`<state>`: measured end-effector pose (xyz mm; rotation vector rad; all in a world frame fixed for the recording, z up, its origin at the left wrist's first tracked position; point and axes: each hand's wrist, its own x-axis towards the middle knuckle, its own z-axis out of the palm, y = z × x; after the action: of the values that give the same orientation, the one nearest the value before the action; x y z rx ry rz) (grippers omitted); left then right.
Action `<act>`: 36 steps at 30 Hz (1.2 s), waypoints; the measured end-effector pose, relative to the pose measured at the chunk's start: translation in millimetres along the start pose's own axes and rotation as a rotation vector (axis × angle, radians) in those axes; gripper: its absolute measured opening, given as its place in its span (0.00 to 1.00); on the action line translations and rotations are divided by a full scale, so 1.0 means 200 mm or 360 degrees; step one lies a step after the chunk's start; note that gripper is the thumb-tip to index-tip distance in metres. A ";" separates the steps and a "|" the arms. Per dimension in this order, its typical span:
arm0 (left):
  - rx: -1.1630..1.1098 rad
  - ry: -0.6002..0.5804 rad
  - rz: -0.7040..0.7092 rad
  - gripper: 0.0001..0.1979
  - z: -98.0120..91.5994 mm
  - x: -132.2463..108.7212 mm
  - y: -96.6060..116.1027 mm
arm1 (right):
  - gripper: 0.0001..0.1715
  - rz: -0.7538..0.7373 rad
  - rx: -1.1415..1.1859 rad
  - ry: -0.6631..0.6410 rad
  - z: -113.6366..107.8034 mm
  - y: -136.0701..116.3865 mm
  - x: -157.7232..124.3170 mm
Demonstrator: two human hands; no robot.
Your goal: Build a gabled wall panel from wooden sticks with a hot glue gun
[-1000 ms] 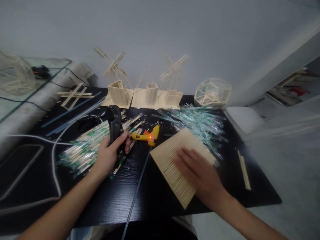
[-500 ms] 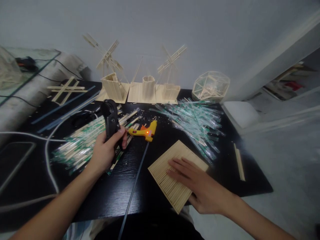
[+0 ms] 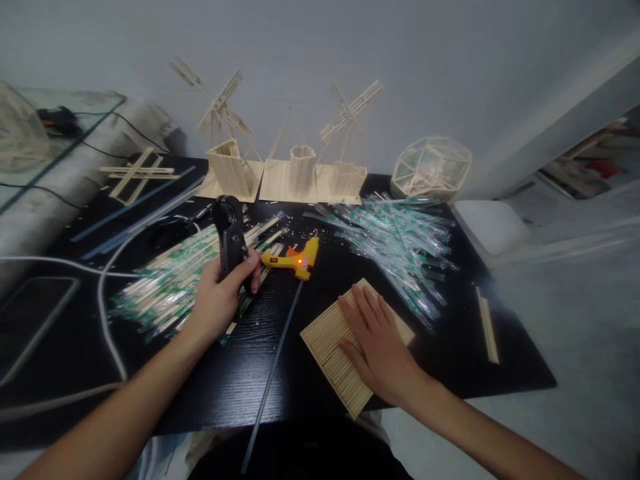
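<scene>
My left hand [image 3: 219, 297] is wrapped round the handles of a black hand cutter [image 3: 231, 233], which stands upright with its hooked head at the top. Under and behind that hand lie wooden sticks in clear and green wrappers [image 3: 170, 280]. My right hand [image 3: 381, 337] rests flat, fingers spread, on a square panel of wooden sticks [image 3: 325, 337] near the table's front edge. Between the hands, farther back, a yellow glue gun [image 3: 303, 259] lies on its side with a red light glowing. A long clear glue stick [image 3: 275, 377] runs from it toward me.
Stick-built windmill models [image 3: 225, 177] stand along the wall, beside a faceted stick frame [image 3: 431, 170]. Empty-looking wrappers [image 3: 400, 240] spread at the right. Loose sticks [image 3: 486, 327] lie near the right edge. A white cable [image 3: 103, 300] loops across the black table [image 3: 210, 393].
My right hand has moved up and farther onto the panel, its fingers now lying flat across it. My left hand still holds the cutter. The view has shifted slightly.
</scene>
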<state>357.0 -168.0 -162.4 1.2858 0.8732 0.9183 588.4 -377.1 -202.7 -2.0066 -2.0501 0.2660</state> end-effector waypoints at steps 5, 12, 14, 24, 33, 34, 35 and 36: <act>0.0014 0.0002 -0.0024 0.10 0.01 0.00 0.00 | 0.39 -0.0049 -0.0087 -0.0075 0.01 -0.01 0.09; 0.0201 -0.0035 0.0059 0.11 0.03 -0.02 -0.01 | 0.40 -0.0181 -0.0034 -0.0143 0.00 0.00 0.21; 0.0226 -0.0032 0.0063 0.11 0.03 -0.02 -0.02 | 0.39 -0.0235 -0.0003 -0.0153 0.00 -0.01 0.23; 0.0304 -0.0088 0.0080 0.12 0.03 -0.03 -0.04 | 0.36 -0.0580 0.0262 -0.0150 -0.02 0.07 0.34; 0.0390 -0.0079 0.0058 0.12 0.04 -0.04 -0.03 | 0.22 -0.0348 0.0269 0.0433 0.01 0.11 0.40; 0.0425 -0.0084 0.0065 0.12 0.04 -0.03 -0.03 | 0.22 -0.0352 0.0267 0.0457 0.02 0.11 0.40; 0.0461 -0.0089 0.0071 0.13 0.04 -0.03 -0.03 | 0.21 -0.0364 0.0259 0.0473 0.02 0.11 0.40; 0.0491 -0.0088 0.0074 0.14 0.04 -0.03 -0.03 | 0.21 -0.0382 0.0242 0.0487 0.02 0.11 0.39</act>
<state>362.0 -177.8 -167.5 1.5944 0.9709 0.8001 606.4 -298.4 -209.4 -1.5834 -1.9823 0.0599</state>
